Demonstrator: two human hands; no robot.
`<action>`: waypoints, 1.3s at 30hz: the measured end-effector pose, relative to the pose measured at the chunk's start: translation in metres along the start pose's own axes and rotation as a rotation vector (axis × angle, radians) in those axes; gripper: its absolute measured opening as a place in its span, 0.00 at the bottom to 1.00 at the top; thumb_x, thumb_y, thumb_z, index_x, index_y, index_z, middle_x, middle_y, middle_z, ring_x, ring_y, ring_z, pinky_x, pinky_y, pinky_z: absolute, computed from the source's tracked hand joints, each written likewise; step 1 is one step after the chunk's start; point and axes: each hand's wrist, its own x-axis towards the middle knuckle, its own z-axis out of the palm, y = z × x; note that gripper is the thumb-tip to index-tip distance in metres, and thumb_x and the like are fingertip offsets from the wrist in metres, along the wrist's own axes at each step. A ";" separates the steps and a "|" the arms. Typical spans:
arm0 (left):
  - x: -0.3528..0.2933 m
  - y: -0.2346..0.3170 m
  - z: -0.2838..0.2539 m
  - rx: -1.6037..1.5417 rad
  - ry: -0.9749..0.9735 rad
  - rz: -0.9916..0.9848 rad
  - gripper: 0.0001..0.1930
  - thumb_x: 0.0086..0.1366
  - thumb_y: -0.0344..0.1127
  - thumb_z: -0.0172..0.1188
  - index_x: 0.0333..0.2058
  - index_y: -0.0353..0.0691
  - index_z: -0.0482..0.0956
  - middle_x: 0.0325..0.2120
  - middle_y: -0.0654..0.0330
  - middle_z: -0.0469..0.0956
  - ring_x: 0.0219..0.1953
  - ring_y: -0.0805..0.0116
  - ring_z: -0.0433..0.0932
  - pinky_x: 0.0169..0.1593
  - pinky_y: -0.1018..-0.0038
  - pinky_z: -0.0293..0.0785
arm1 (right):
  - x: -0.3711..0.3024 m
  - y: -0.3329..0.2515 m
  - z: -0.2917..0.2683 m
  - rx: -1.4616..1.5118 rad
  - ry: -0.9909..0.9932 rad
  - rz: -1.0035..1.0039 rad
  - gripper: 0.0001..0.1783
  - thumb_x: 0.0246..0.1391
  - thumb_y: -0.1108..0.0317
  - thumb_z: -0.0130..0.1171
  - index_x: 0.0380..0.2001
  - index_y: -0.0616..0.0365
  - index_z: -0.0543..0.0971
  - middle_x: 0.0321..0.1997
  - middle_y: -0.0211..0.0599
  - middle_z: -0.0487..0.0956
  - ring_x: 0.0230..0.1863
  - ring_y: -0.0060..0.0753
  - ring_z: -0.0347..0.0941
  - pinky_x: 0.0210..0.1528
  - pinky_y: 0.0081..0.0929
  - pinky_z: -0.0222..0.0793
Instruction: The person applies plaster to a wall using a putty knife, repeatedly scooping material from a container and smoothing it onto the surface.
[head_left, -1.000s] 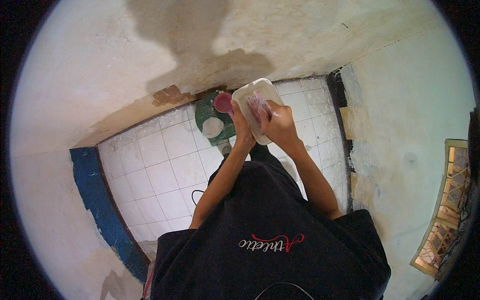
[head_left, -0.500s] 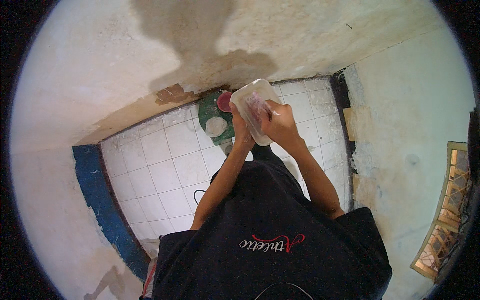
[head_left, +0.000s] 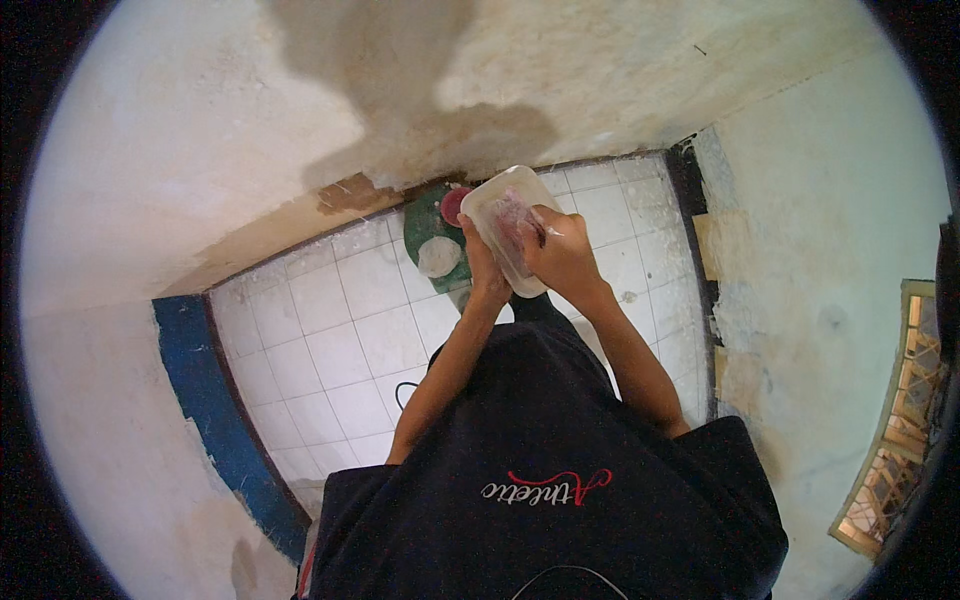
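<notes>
A shallow, whitish plastic container (head_left: 481,206) with rounded corners is held out in front of me. My left hand (head_left: 484,265) is closed on its left side, the thumb lying along the rim. Inside, a pale, pinkish smeared mass (head_left: 510,212) covers part of the bottom. My right hand (head_left: 563,250) reaches over the container's right side with its fingers curled down into it. Something dark shows at those fingers, but its kind is hidden. White smears mark the right hand near the thumb.
Beyond the container, a green stool-like surface (head_left: 424,222) bears a red round tub (head_left: 454,206) and a whitish round thing (head_left: 438,257). A patchy wall (head_left: 600,100) rises close ahead. White tiles (head_left: 350,310) cover the floor. A blue-painted strip (head_left: 205,370) stands left, a barred window (head_left: 893,425) right.
The view has shifted slightly, so the room sits a little further right and lower. Both hands stay at the container, the right one still inside it.
</notes>
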 end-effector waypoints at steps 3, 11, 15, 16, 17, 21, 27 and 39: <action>-0.006 0.002 0.009 0.060 0.020 0.003 0.44 0.62 0.73 0.33 0.62 0.41 0.57 0.59 0.53 0.63 0.61 0.54 0.62 0.63 0.60 0.59 | -0.003 -0.011 0.000 -0.082 0.023 -0.086 0.07 0.48 0.73 0.57 0.22 0.68 0.75 0.15 0.54 0.72 0.18 0.54 0.72 0.21 0.36 0.67; 0.004 -0.002 -0.003 0.005 0.004 0.014 0.41 0.64 0.71 0.33 0.62 0.41 0.58 0.56 0.54 0.66 0.58 0.56 0.66 0.61 0.62 0.62 | 0.000 -0.003 0.008 -0.085 -0.007 0.020 0.05 0.47 0.73 0.58 0.23 0.65 0.75 0.16 0.54 0.73 0.19 0.53 0.73 0.22 0.35 0.67; 0.005 -0.003 -0.012 -0.009 0.025 -0.004 0.39 0.65 0.69 0.33 0.61 0.41 0.59 0.54 0.54 0.68 0.56 0.58 0.69 0.59 0.64 0.66 | 0.001 0.002 0.002 0.003 0.002 0.054 0.06 0.47 0.72 0.59 0.23 0.65 0.76 0.16 0.54 0.73 0.19 0.53 0.73 0.21 0.36 0.67; 0.004 -0.003 -0.009 -0.008 0.025 -0.004 0.39 0.65 0.69 0.33 0.61 0.41 0.59 0.54 0.54 0.68 0.56 0.58 0.69 0.59 0.64 0.66 | -0.001 0.002 0.004 0.003 0.003 0.054 0.06 0.47 0.72 0.59 0.23 0.65 0.76 0.16 0.54 0.73 0.19 0.53 0.73 0.21 0.36 0.67; 0.003 -0.003 -0.005 0.010 0.023 0.010 0.41 0.64 0.71 0.32 0.62 0.41 0.58 0.57 0.54 0.66 0.58 0.56 0.66 0.61 0.62 0.62 | -0.005 0.004 0.009 -0.061 0.012 -0.005 0.07 0.47 0.72 0.59 0.23 0.66 0.76 0.16 0.54 0.73 0.19 0.53 0.73 0.21 0.37 0.67; 0.003 0.003 -0.003 0.034 -0.014 0.014 0.42 0.63 0.72 0.32 0.62 0.42 0.57 0.59 0.53 0.64 0.61 0.55 0.62 0.64 0.60 0.58 | 0.001 0.011 0.007 -0.065 0.026 -0.066 0.07 0.46 0.73 0.59 0.22 0.67 0.75 0.16 0.54 0.72 0.17 0.54 0.72 0.21 0.37 0.67; 0.003 -0.005 -0.006 -0.012 -0.045 0.016 0.42 0.63 0.72 0.32 0.62 0.42 0.57 0.59 0.52 0.63 0.61 0.54 0.62 0.64 0.60 0.59 | -0.006 0.005 0.006 -0.126 0.003 -0.040 0.06 0.47 0.75 0.57 0.22 0.67 0.75 0.17 0.55 0.73 0.17 0.53 0.72 0.21 0.36 0.67; -0.006 0.010 0.003 -0.032 -0.038 0.043 0.38 0.66 0.67 0.32 0.60 0.40 0.59 0.55 0.53 0.68 0.55 0.58 0.70 0.58 0.63 0.68 | 0.005 -0.018 -0.003 -0.100 -0.038 0.135 0.06 0.50 0.73 0.55 0.25 0.68 0.75 0.20 0.59 0.73 0.23 0.58 0.74 0.23 0.36 0.68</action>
